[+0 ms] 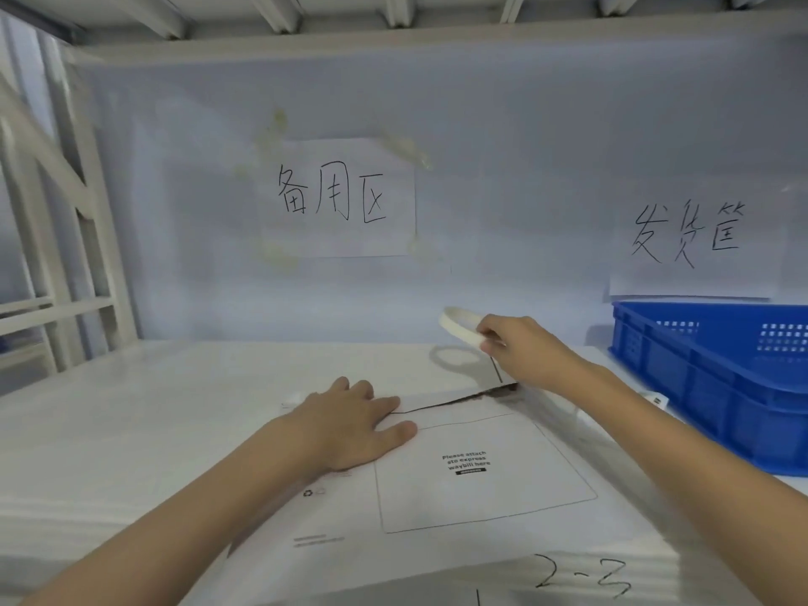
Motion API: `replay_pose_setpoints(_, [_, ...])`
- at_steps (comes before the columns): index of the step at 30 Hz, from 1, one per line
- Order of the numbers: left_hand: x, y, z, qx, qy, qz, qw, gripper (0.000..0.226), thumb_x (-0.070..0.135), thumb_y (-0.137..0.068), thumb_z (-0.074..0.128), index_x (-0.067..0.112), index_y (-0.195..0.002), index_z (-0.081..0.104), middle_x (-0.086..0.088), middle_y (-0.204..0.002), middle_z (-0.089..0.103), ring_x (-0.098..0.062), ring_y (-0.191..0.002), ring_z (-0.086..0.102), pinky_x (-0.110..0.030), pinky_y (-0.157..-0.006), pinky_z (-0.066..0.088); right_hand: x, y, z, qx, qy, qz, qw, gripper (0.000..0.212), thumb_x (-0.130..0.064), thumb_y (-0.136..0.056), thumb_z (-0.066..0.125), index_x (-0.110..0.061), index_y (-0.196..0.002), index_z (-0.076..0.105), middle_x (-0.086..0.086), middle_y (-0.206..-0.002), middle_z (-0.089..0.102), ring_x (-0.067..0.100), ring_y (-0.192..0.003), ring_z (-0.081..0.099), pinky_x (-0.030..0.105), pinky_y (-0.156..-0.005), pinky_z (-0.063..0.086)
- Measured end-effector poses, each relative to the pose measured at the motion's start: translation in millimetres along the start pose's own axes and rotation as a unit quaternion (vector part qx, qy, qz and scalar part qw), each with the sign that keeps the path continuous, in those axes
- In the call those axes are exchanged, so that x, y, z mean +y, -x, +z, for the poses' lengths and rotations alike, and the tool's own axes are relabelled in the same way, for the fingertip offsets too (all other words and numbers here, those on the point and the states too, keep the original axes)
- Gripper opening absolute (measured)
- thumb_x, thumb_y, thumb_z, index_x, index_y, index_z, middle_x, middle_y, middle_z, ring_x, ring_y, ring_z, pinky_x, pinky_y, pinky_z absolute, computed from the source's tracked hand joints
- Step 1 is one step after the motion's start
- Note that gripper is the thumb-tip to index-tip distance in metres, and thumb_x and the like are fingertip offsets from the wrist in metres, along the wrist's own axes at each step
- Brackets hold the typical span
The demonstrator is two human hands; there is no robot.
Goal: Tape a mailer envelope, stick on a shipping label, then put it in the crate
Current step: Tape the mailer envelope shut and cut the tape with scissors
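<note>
Left hand [350,424] flat on the mailer [459,487], hiding its corner; right hand [522,349] pinches the tape roll [459,323], fingertips covering its near edge.

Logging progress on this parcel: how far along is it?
Early. Done: the mailer lies flat, left hand pressing it. In hand: right hand holds the tape roll above the flap, which still gapes. Left: taping, the label, the blue crate.

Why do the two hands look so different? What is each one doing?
The left hand lies flat, fingers straight, pressing the white mailer envelope down. The right hand is raised above the table, fingers pinching a white ring-shaped tape roll. Both reach toward the envelope's open flap.
</note>
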State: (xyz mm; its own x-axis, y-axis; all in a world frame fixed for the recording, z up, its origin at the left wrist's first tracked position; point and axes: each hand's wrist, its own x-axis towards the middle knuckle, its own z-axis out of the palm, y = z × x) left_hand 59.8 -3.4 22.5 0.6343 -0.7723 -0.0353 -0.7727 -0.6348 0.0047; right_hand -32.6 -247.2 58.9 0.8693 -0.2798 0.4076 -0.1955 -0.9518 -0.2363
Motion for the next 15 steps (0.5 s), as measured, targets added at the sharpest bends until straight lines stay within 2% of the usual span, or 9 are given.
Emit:
replay_pose_setpoints(1, [0,-2,-3,0.004,0.015,-0.002,1.0,0.063,0.073,-0.092,0.02,0.042,-0.144,0.04,0.002,-0.143,0.044,-0.023,-0.133,0.033,-0.042,-0.106,0.033,-8,2,-2,-0.004,-0.011,-0.029,1.0,0.015,-0.023,-0.101,0.045,-0.02,-0.109,0.058,0.004,-0.1,0.063,0.026,-0.084,0.061,0.043,-0.077,0.051])
replay_pose_setpoints(3, [-4,-9,-10,0.039,0.086,-0.002,0.996,0.059,0.073,-0.092,0.022,0.037,-0.125,0.056,0.001,-0.132,0.054,-0.025,-0.127,0.041,-0.041,-0.104,0.035,-24,6,-3,-0.012,-0.017,-0.081,0.997,0.015,-0.025,-0.1,0.046,-0.024,-0.11,0.058,0.001,-0.105,0.064,0.025,-0.09,0.06,0.044,-0.082,0.051])
replay_pose_setpoints(4, [-9,-15,-13,0.071,0.13,0.004,0.989,0.054,0.069,-0.095,0.026,0.033,-0.115,0.06,0.001,-0.126,0.059,-0.025,-0.123,0.046,-0.038,-0.101,0.037,-31,7,-2,-0.014,-0.013,-0.101,0.995,0.016,-0.025,-0.1,0.046,-0.024,-0.11,0.058,0.0,-0.108,0.064,0.024,-0.094,0.059,0.044,-0.084,0.05])
replay_pose_setpoints(6, [-19,-24,-21,0.139,0.242,0.008,0.96,0.04,0.055,-0.1,0.039,0.026,-0.114,0.064,0.003,-0.119,0.065,-0.021,-0.112,0.056,-0.025,-0.088,0.042,-43,7,0,-0.014,-0.01,-0.129,0.991,0.016,-0.023,-0.101,0.046,-0.024,-0.111,0.058,-0.003,-0.11,0.063,0.022,-0.098,0.056,0.042,-0.085,0.048])
replay_pose_setpoints(8, [-30,-30,-26,0.174,0.353,0.008,0.919,0.029,0.047,-0.098,0.052,0.032,-0.12,0.06,0.008,-0.113,0.066,-0.017,-0.104,0.063,-0.017,-0.077,0.044,-51,5,3,-0.015,-0.024,-0.136,0.99,0.016,-0.023,-0.101,0.045,-0.023,-0.109,0.058,-0.004,-0.107,0.062,0.022,-0.093,0.055,0.04,-0.082,0.048])
replay_pose_setpoints(12, [-43,-36,-22,0.191,0.456,0.046,0.868,0.062,0.039,-0.092,0.067,0.045,-0.143,0.033,0.016,-0.121,0.061,-0.003,-0.094,0.068,-0.019,-0.083,0.047,-52,-6,17,-0.019,-0.054,-0.138,0.989,0.016,-0.021,-0.102,0.043,-0.018,-0.108,0.058,0.001,-0.105,0.059,0.023,-0.089,0.053,0.036,-0.079,0.045])
replay_pose_setpoints(15, [-49,-41,-23,0.219,0.469,0.077,0.852,0.062,0.034,-0.088,0.072,0.043,-0.142,0.042,0.017,-0.126,0.06,-0.002,-0.096,0.068,-0.014,-0.083,0.048,-47,-12,33,-0.013,-0.098,-0.153,0.983,0.015,-0.017,-0.102,0.044,-0.016,-0.109,0.057,0.0,-0.103,0.056,0.019,-0.09,0.05,0.027,-0.076,0.041])
